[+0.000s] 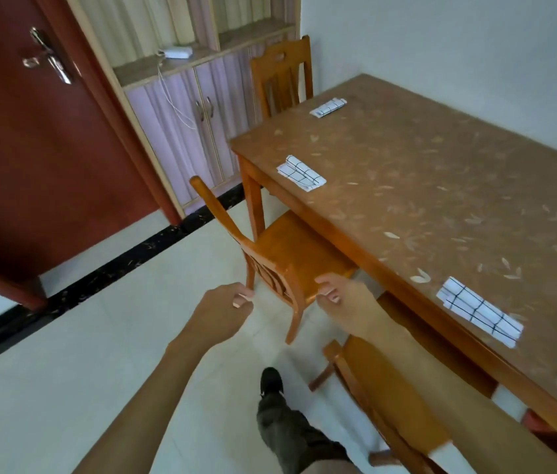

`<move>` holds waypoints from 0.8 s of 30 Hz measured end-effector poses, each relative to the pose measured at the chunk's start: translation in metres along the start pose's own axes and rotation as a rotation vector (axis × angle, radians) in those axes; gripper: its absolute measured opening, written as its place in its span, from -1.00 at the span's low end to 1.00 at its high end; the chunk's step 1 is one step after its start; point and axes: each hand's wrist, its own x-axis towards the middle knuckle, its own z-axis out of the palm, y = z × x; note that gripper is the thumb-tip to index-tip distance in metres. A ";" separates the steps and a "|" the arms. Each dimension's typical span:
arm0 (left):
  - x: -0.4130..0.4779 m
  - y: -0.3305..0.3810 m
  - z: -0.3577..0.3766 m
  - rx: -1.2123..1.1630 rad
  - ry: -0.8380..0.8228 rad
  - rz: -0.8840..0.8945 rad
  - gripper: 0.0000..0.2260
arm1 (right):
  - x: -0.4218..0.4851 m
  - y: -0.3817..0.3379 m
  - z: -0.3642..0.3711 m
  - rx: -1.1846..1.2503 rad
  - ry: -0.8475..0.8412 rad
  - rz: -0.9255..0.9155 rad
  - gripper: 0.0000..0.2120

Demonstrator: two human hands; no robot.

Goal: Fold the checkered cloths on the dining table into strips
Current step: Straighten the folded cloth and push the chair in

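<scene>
- Head view: three white cloths with a dark checkered grid lie folded into strips on the brown leaf-patterned counter (441,186), all along its left edge and well apart from one another.
- The nearest folded checkered cloth (479,311) lies at an angle close to the counter's edge; the middle folded cloth (301,173) sits near the far left corner; the farthest folded cloth (328,107) lies at the far end.
- Both bare forearms reach forward and down, off the counter and over the floor; neither hand touches a cloth.
- The left hand (225,311) is turned inward, its fingers loosely curled towards the thumb, holding nothing.
- The right hand (342,301) faces it, fingers likewise loosely curled with nothing in them. It overlaps the seat corner of an orange-brown wooden chair (280,254) tucked under the counter; whether it touches the seat cannot be told.
- A second wooden chair (282,80) stands at the counter's far end, and a third wooden chair (390,398) is beneath the right forearm.
- Below, a leg in dark trousers with a black shoe (272,379) is on the pale tiled floor (99,371).
- To the left are a red-brown door (30,148) and a cabinet with pale purple doors (184,131).
</scene>
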 end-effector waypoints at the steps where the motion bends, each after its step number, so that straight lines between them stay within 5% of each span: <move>1: 0.018 -0.001 -0.010 -0.001 -0.006 0.010 -0.85 | 0.019 -0.001 0.005 0.017 0.010 0.009 -0.62; 16: 0.310 0.058 -0.112 0.143 -0.235 0.243 -0.82 | 0.265 -0.022 -0.019 0.139 0.193 0.415 -0.74; 24: 0.482 0.085 -0.113 0.020 -0.299 0.146 -0.71 | 0.372 -0.003 -0.043 0.401 0.343 0.773 -0.66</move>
